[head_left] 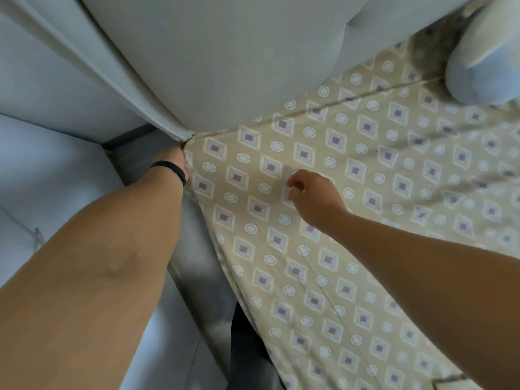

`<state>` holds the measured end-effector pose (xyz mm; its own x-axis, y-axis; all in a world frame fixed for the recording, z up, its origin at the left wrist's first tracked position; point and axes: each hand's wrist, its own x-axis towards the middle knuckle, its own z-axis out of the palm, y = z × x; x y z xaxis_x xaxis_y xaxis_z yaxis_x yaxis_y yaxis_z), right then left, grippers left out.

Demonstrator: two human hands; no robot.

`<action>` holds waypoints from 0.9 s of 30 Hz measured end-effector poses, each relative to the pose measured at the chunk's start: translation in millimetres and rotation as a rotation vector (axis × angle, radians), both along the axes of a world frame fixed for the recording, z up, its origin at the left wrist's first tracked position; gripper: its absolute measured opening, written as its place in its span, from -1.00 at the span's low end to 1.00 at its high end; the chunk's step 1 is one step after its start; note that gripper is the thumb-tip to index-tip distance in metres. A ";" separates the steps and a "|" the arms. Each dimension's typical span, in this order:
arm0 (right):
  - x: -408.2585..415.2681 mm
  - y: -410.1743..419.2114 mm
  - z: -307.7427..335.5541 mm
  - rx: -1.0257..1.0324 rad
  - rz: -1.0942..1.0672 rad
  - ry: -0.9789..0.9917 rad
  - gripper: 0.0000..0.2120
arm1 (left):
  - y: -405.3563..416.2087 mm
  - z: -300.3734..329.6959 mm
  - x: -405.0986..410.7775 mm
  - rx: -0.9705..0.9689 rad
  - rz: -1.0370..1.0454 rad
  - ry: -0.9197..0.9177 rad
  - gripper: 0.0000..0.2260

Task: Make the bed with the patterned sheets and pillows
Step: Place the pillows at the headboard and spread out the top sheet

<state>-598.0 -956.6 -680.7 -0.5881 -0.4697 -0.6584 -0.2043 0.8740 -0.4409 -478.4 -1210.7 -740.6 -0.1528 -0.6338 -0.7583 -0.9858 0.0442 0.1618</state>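
Note:
A beige patterned sheet (351, 220) with diamonds and circles covers the mattress and fills the right half of the view. My left hand (176, 159) reaches down at the mattress corner beside the headboard; its fingers are hidden behind the sheet's edge, and a black band circles the wrist. My right hand (312, 195) hovers over or lightly touches the sheet near that corner, fingers curled as if pinching the fabric. No patterned pillow shows.
A pale grey padded headboard (239, 60) stands along the top. A light-coloured rolled cushion or blanket (484, 66) lies at the upper right on the bed. A grey bed frame side (197, 249) and pale floor (42, 178) lie to the left.

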 end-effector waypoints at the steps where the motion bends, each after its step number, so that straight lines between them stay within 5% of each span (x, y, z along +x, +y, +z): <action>1: -2.0 3.5 8.6 0.015 0.007 -0.003 -0.71 | 2.1 -3.5 2.7 0.022 0.083 -0.009 -0.68; 8: 12.8 67.2 125.3 0.069 -0.111 -0.115 -0.73 | 116.8 94.6 18.2 0.074 0.323 0.042 -0.57; 11: 27.1 120.0 185.2 0.058 -0.152 -0.147 -0.72 | 214.0 156.2 8.1 0.213 0.168 0.030 -0.57; 14: 37.6 180.4 236.2 0.052 -0.233 -0.115 -0.71 | 307.7 217.1 -15.6 0.440 -0.169 0.207 -0.70; 18: 54.9 273.6 299.8 -0.018 -0.478 -0.042 -0.73 | 406.5 312.2 -28.4 0.492 -0.556 0.395 -0.80; 27: 121.9 461.9 394.5 -0.192 -0.825 0.095 -0.78 | 556.8 436.0 -19.4 0.508 -0.756 0.401 -0.77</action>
